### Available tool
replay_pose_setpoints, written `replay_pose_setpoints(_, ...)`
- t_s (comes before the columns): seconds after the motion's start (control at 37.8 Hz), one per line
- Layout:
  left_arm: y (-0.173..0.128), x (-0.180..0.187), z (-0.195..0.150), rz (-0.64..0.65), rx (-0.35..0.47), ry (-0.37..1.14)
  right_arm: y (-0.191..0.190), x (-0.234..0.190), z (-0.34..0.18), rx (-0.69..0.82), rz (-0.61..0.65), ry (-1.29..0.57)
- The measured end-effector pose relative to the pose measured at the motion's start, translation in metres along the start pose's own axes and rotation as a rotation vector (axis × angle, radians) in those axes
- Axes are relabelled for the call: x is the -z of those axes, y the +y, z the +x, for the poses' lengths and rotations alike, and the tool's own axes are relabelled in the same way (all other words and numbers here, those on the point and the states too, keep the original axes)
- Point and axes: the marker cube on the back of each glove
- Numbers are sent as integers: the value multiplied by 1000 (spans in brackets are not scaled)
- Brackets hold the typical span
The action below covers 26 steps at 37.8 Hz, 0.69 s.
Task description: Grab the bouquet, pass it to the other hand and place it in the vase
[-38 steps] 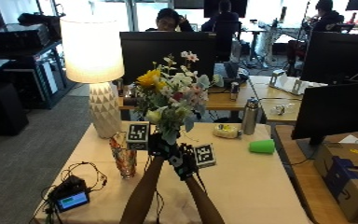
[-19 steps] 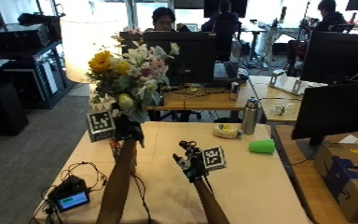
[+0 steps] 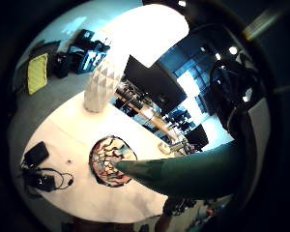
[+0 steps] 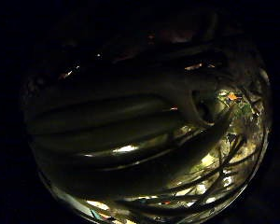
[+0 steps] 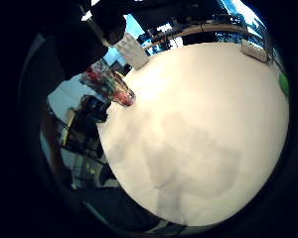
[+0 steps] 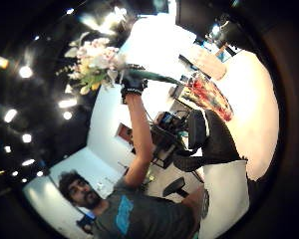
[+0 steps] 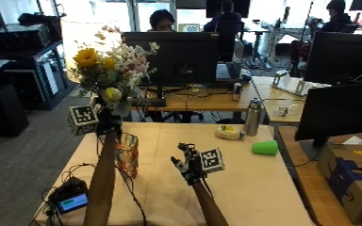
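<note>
left hand grips the bouquet by its stems, raised above the vase. right hand hovers over the table, fingers relaxed, empty. risk: stem tips catching the rim on descent, tipping the vase.

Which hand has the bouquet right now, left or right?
The left hand: it grips the bouquet by its stems, raised above the vase. The right hand is open over the table, holding nothing.
</note>
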Motion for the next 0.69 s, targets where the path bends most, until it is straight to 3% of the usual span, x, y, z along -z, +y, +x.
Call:
replay_pose_setpoints(0.08, -2, -5, -15, -30, 83, -57, 0, -1, 2, 2, -4, 15)
replay_pose_setpoints(0.21, -4, -14, -34, -94, 136, -71, 1, 0, -2, -4, -4, 3)
replay_pose_setpoints(0.37, 11, -23, -68, -240, 268, -33, 3, 5, -3, -16, 4, 23)
replay_pose_setpoints(0.48, 22, -27, -98, -306, 335, -54, 2, 3, -9, 49, 0, -69)
replay_pose_setpoints(0.58, 34, -26, -133, -365, 355, -163, 3, 3, -5, 17, 0, -19)
replay_pose_setpoints(0.69, 51, -14, -160, -481, 391, -370, 3, 5, -4, 0, 7, 45)
